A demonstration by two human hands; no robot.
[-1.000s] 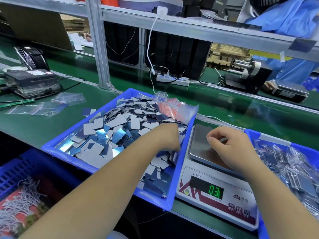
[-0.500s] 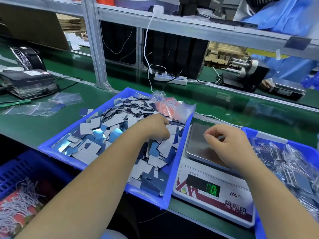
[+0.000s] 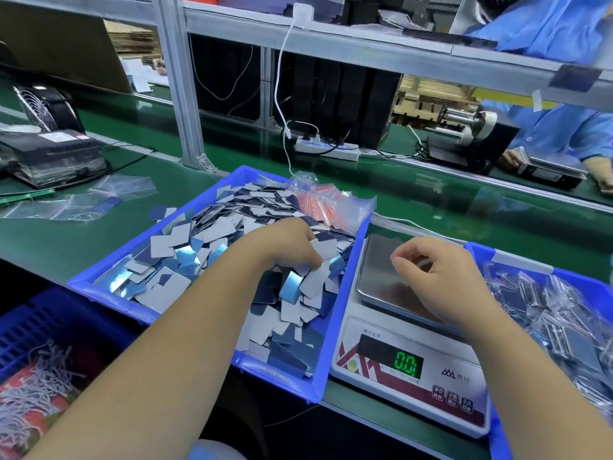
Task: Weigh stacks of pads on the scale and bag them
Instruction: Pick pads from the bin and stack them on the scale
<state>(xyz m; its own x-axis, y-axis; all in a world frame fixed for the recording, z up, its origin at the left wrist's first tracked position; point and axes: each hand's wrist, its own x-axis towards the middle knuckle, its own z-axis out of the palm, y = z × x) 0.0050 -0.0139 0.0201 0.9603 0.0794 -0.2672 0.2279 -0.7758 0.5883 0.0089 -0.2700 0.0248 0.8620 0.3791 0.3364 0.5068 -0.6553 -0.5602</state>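
On the green surface (image 3: 83,247) a blue tray (image 3: 109,277) sits heaped with loose square pads (image 3: 172,244), some grey-white, some shiny blue, some dark. Buried in that heap near the tray's right side is the left hand (image 3: 288,247), its fingers curled down and closed around a bunch of pads, with several pads tipped up on edge just below the knuckles. At the far right corner of the same tray lies a clear packet (image 3: 328,204) holding small red-striped bags. Just beside the tray, to its right, stands a white scale (image 3: 411,360) with a steel weighing pan (image 3: 378,267); its green display (image 3: 408,365) reads near zero and the visible part of the pan carries no pads. Over the pan hovers the right hand (image 3: 438,277), fingers bent with thumb and forefinger tips drawn near each other; whether anything is pinched between them cannot be told. Right of the scale a second blue tray (image 3: 517,263) holds many small clear bags (image 3: 547,313) already filled with pads. Flat empty clear bags (image 3: 122,187) lie on the surface to the left, near a black machine (image 3: 49,157). Across the line, a white power strip (image 3: 328,151) rests by the shelf frame, and another person in a blue coat (image 3: 564,131) works at a tape dispenser (image 3: 467,127).
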